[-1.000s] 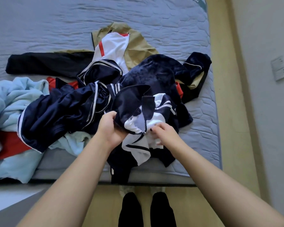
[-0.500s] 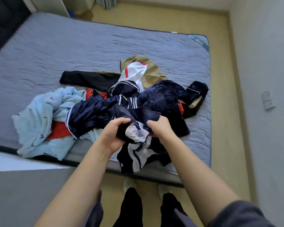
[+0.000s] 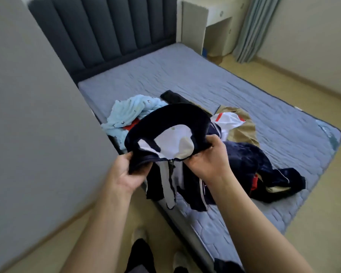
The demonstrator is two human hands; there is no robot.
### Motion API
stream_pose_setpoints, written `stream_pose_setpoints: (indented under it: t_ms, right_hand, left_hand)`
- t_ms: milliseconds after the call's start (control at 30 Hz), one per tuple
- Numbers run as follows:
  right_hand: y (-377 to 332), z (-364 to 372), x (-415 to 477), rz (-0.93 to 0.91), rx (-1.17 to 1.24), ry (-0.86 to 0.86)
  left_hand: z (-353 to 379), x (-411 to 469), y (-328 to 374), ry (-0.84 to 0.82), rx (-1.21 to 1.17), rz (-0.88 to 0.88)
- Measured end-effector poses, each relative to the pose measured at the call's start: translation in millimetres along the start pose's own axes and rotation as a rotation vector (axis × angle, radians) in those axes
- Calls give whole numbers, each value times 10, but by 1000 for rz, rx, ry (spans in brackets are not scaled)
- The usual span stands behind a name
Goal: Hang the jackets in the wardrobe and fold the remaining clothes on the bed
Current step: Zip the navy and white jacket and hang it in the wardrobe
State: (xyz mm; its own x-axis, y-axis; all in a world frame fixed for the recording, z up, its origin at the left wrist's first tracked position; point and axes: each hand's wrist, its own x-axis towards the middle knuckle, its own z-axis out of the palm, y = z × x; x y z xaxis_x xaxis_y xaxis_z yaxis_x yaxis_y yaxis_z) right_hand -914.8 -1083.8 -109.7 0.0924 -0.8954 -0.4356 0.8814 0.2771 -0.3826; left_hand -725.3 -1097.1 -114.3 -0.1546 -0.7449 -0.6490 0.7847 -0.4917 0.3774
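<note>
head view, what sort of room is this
Most likely a bedroom: a quilted mattress with a padded headboard, a curtain in the far corner, and a pile of clothes on the mattress.

Hiding the fingertips of the left grip point(image 3: 124, 172) under the collar of the navy-and-white zip-up jacket point(image 3: 165, 119), and burying those of the right grip point(image 3: 207, 164) in the same cloth. Blocking, with that raised jacket, much of the pale blue fleece garment point(image 3: 130, 111), the black garment point(image 3: 173, 96) and the red-trimmed white top point(image 3: 228, 121). Screening the left side of the grey quilted bed point(image 3: 205, 79) behind the tall grey panel point(image 3: 37, 115), itself smearing with motion blur. Cropping the dark padded headboard point(image 3: 106, 30) and the white desk point(image 3: 220, 18) at the top edge, and the black trouser legs point(image 3: 142, 255) at the bottom.
</note>
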Motion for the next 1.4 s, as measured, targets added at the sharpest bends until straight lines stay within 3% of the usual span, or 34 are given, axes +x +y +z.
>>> stream_pose_setpoints:
  t_ms: [133,233,400,567,800,1067,1400]
  right_hand:
    - [394,465,-242,129,-337,-296]
    - [857,776,-370,200,-572,-271]
    - [1908,1119,-650,285,-723,-283]
    - [3165,1275,-1291,385,-877,-438]
    - [5021,1337,-2556,560,-993,-608]
    - [6615,1550,-3814,704,-1173,-952]
    - [8242,1688,-4703,840,-1416,-1250]
  left_hand:
    - [-356,-653,282,-29,-59,171]
    - [-711,-1216,430,-69,-127,299]
    - [-1563,-2199,579,-68,-222,602]
    - [-2677,-3243,563,199,-424,831]
    - [-4197,-4895,397,536,-693,993]
    - [-5288,-6294,171,673,-752,1216]
    - [-6284,-7119,307,919,-944,1460]
